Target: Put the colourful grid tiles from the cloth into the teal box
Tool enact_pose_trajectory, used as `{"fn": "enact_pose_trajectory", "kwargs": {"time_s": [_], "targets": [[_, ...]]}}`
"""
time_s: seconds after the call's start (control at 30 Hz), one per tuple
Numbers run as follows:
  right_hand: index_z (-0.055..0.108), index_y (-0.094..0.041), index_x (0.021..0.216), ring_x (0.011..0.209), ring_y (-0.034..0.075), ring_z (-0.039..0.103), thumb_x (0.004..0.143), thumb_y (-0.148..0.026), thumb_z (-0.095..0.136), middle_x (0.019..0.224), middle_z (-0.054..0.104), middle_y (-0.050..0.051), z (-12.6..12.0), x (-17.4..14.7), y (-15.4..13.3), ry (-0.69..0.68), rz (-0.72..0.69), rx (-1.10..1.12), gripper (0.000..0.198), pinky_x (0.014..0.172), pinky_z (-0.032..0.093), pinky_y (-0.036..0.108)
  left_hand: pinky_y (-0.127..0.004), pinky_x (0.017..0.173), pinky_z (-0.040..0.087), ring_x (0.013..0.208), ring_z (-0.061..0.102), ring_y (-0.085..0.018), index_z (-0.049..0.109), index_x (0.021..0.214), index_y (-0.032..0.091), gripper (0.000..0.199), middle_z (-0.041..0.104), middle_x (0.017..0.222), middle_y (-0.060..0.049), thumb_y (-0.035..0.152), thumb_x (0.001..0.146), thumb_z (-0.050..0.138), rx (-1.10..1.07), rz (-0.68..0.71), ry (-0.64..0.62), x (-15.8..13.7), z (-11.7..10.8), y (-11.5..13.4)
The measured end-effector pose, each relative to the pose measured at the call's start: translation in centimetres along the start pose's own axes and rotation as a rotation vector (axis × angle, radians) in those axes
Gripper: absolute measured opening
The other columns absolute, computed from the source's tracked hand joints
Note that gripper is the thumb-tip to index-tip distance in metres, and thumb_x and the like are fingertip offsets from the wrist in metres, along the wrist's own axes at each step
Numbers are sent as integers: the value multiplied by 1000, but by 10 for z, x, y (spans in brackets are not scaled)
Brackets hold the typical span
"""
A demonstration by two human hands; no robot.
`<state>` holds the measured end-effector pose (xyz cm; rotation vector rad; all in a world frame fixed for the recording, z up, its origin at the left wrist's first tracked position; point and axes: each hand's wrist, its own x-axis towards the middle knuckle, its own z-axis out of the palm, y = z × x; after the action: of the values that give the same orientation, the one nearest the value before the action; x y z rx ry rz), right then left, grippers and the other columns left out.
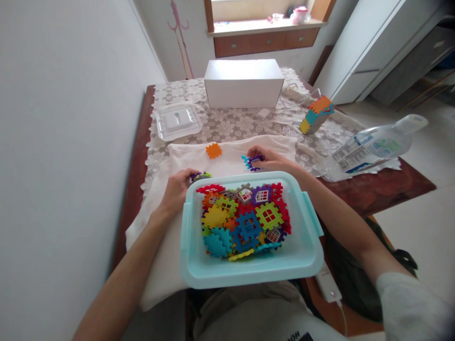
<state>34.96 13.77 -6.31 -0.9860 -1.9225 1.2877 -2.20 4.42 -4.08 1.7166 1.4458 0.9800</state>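
Beyond the bin's far left corner, my left hand [177, 188] is closed on a few interlocking plastic tiles [201, 176], purple, green and grey, partly hidden by the rim. My right hand [267, 157] pinches a purple window tile [255, 163], with a light blue tile [245, 162] at its left side; whether the two are joined I cannot tell. An orange toothed tile [213, 150] lies flat on the white cloth between and beyond my hands. The pale turquoise bin [305, 255] in front of me holds many coloured tiles, some with window frames.
A white box [243, 92] stands at the table's far side, with a clear plastic lid [178, 121] to its left. Rightward are a built tile block [316, 115] and a large clear bottle [373, 147]. White cloth [156, 265] covers the near table; a wall borders the left.
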Motion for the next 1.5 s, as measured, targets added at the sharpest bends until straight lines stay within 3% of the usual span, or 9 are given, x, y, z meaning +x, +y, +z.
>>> {"fn": "enact_pose_trajectory", "kwargs": {"time_s": [0.17,0.27,0.4,0.53,0.8,0.97,1.13,1.3,1.5], "targets": [[65,-29,117,86,20,63,81,-41,92,101,66,0,3,-9,-27,80,-45,593,47,83,58,37,-34,86,68,81,79,-18,84,92,25,35,86,91,-1,48,74,103,-693,-23,305,2,-4,16],[65,-31,114,85,20,62,83,-46,98,91,63,-2,-1,-22,-46,-24,-204,689,48,88,56,39,-40,109,68,95,84,-20,87,94,31,29,88,93,2,51,80,102,-873,63,202,-9,-7,34],[72,-28,116,86,21,62,73,-67,106,92,66,0,2,-28,-61,-327,-316,571,68,87,54,39,-44,123,62,122,85,-29,91,116,28,41,92,113,-7,43,80,104,-626,218,-35,-30,-1,56],[73,-30,108,92,26,67,87,-98,74,93,68,3,15,-15,-51,-75,-341,661,72,94,58,44,-46,125,60,140,78,-35,89,131,25,51,88,137,-13,45,84,98,-576,191,-157,-34,5,57],[73,-25,102,84,23,68,106,-67,69,93,75,5,36,10,15,236,-142,-41,42,82,57,39,-49,114,63,123,81,-32,89,113,22,42,88,129,-13,60,95,85,-464,-68,95,-11,26,11],[81,-24,119,113,32,75,107,-45,69,122,83,13,36,8,22,26,-271,-442,27,112,58,55,-59,121,59,148,70,-39,79,136,25,50,73,160,-16,54,95,82,-180,33,93,18,43,-11],[80,-47,139,149,33,66,102,-37,80,150,78,4,34,-4,-8,-247,-380,-463,38,136,42,61,-71,141,32,174,38,-50,66,159,20,86,47,185,-22,50,83,94,282,219,-10,63,65,-16],[80,-42,132,153,34,62,104,-35,77,153,76,5,36,-7,-12,-267,-370,-452,30,139,37,61,-67,130,45,153,62,-45,77,144,23,49,74,158,-19,38,97,83,568,237,-68,71,67,-10],[70,-30,137,153,33,58,103,-32,76,158,70,12,31,-2,17,-223,-361,-410,35,138,36,58,-55,113,57,121,76,-35,84,118,21,30,85,126,-16,40,108,63,410,295,-81,62,60,-4]]}}
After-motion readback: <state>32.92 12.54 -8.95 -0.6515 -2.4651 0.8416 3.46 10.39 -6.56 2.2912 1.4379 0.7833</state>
